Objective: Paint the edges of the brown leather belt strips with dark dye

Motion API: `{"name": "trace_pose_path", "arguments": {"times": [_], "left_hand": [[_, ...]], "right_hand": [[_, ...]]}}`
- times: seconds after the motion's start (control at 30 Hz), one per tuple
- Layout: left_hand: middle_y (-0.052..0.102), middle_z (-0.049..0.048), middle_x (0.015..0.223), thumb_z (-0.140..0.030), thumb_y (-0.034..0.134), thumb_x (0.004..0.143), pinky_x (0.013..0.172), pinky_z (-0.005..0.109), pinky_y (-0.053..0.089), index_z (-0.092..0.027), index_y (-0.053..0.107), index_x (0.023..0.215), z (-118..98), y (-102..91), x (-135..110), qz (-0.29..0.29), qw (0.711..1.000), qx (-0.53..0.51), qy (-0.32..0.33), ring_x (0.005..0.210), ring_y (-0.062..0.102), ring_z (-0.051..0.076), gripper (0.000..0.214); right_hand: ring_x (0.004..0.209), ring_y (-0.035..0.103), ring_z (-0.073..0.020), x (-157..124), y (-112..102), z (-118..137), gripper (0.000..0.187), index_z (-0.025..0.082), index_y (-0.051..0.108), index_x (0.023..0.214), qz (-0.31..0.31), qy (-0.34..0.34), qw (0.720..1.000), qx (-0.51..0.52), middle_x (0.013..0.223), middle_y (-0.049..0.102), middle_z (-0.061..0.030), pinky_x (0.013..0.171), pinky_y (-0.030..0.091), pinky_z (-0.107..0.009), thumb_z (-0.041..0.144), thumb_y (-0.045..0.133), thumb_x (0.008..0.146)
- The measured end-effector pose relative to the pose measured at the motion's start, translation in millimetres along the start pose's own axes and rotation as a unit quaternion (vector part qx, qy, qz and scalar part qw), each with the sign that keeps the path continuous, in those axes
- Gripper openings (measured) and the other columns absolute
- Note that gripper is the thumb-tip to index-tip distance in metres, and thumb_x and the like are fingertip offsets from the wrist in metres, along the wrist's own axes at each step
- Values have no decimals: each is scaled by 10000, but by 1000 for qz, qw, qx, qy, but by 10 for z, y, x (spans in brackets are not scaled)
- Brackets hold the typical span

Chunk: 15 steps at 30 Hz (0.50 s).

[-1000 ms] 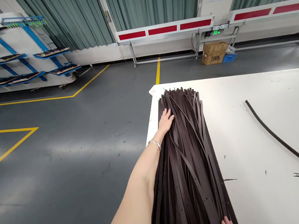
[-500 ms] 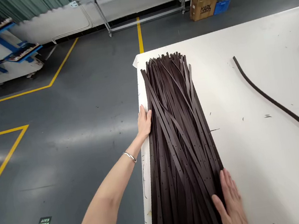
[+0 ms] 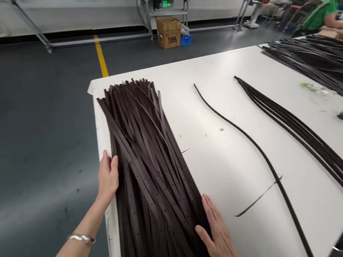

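A thick pile of dark brown straps, many with small punched holes, lies lengthwise along the table's left edge. Against the pile's left side rests my left hand, fingers stretched forward and thumb on the straps' edge; a silver bangle is on its wrist. Lower down, my right hand lies along the right side with fingers extended and thumb over the straps. Neither hand is closed around anything. Some straps cross diagonally over the top, and the pile's near end is cut off by the frame.
On the white table lie a single curved strap, a thin dark strip, a bundle of straps and a large black strap pile. A person in green sits beyond, right. A cardboard box stands on the floor.
The view has swung to the right, bringing more of the table, the strap bundles and a person into sight. Both hands keep nearly the same places along the pile.
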<state>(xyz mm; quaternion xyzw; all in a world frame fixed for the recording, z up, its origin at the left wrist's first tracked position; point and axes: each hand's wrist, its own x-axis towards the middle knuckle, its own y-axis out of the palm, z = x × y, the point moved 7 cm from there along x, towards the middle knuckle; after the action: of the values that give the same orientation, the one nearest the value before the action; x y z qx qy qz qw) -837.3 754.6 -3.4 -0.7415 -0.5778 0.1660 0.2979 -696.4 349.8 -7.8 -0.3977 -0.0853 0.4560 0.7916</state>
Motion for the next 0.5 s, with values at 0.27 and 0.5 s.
{"name": "trace_pose_path", "arguments": {"times": [0.27, 0.5], "left_hand": [[499, 66, 1442, -478, 513, 926, 1146, 605, 290, -284, 447, 1423, -1206, -164, -966, -1, 991, 63, 116, 1366, 401, 348, 538], [703, 19, 910, -249, 501, 958, 762, 283, 558, -248, 670, 1005, -2867, 1373, -3636, 356, 920, -102, 128, 840, 663, 161, 175]], "right_hand": [[1166, 607, -217, -266, -1195, -325, 362, 243, 547, 1313, -153, -107, 982, -2, 1204, 662, -88, 973, 529, -397, 329, 424, 984], [933, 635, -167, 676, -3396, -1946, 335, 144, 595, 1130, -215, 111, 970, -17, 1062, 639, -62, 843, 537, -386, 422, 532, 953]]}}
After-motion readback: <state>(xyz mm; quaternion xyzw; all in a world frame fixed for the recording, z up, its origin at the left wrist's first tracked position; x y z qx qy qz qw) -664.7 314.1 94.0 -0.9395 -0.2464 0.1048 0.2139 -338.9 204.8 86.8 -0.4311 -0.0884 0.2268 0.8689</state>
